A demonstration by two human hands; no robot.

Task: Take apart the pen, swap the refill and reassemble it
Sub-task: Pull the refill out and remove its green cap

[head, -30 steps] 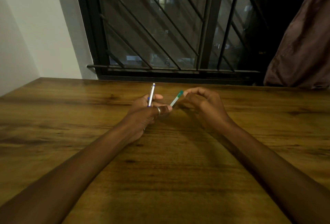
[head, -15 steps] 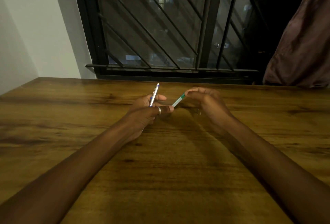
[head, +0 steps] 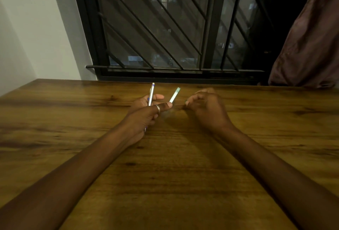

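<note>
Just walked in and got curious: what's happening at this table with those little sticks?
A person sits at a wooden table by a barred window, working on a pen in pieces. The left hand holds a silver pen barrel pointing up and, near the thumb, a second thin green-tipped piece, perhaps the refill. The right hand is curled beside them, not touching either; whether it holds anything small is unclear.

Bare forearms; silver thumb ring (head: 157,108)

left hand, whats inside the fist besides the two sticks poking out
The left hand grips a silver pen barrel and a pale green-tipped piece. Their lower ends are covered by the fingers, so anything else inside cannot be seen.
</note>
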